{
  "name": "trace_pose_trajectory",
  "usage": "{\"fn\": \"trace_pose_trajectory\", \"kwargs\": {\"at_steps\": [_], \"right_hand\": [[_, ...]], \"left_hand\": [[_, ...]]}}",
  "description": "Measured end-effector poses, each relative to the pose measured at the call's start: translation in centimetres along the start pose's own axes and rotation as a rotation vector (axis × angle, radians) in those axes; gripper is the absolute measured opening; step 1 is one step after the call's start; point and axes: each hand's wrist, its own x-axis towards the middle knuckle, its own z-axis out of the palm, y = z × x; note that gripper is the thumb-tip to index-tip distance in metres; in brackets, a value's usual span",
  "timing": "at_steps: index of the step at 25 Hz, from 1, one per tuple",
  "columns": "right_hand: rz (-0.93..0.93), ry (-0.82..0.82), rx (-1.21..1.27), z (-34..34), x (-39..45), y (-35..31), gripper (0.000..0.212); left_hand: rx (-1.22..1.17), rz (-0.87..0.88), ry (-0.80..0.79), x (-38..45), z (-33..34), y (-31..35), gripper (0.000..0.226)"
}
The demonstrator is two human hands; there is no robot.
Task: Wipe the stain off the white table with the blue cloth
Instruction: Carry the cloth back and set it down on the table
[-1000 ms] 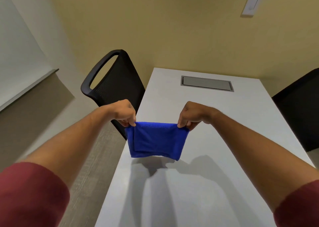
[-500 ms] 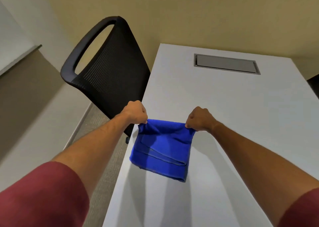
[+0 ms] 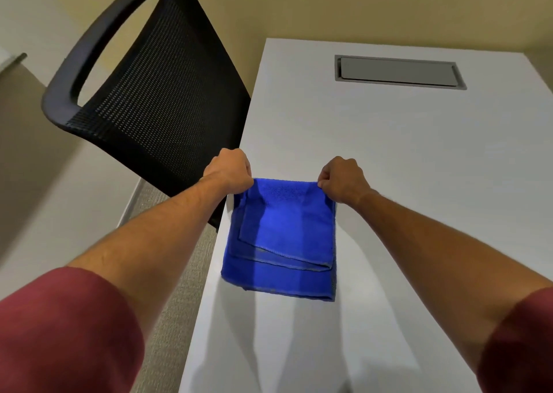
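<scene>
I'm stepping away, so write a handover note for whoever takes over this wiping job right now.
Left hand: pinching the far left corner of the folded blue terry cloth.
Right hand: pinching its far right corner.
The cloth lies by the left edge of the white rectangular table, near end on the surface.
Done: cloth folded and brought to the table.
Left: no stain shows in this view; find it and wipe.

A bright blue cloth (image 3: 281, 240), plain with a nubby terry weave, lies near the left edge of the plain white table (image 3: 419, 165). A grey panel (image 3: 399, 72) sits toward the table's far edge. The chair (image 3: 161, 99) is black mesh. Both sleeves (image 3: 64, 330) are dark red.
</scene>
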Motion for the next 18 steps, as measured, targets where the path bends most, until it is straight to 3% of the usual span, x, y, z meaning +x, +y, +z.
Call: {"fn": "trace_pose_trajectory", "kwargs": {"at_steps": [2,4,9,14,18], "right_hand": [[0.008,0.032,0.008,0.6,-0.2,0.1,0.016],[-0.012,0.066,-0.035,1.1,-0.9,0.3,0.027],[-0.252,0.089,-0.151,2.7,-5.5,0.4,0.045],[-0.273,-0.015,-0.282,7.0,-11.4,0.9,0.08],[-0.26,-0.066,-0.321,10.0,-12.6,2.7,0.087]], "left_hand": [[0.02,-0.012,0.044,-0.2,0.5,0.0,0.018],[0.045,0.01,0.103,-0.6,1.5,-0.3,0.032],[0.145,0.267,0.175,-4.9,5.3,-1.9,0.058],[0.15,0.318,0.076,-10.1,10.1,-3.3,0.074],[0.111,0.275,0.009,-10.6,12.2,-3.8,0.075]]}}
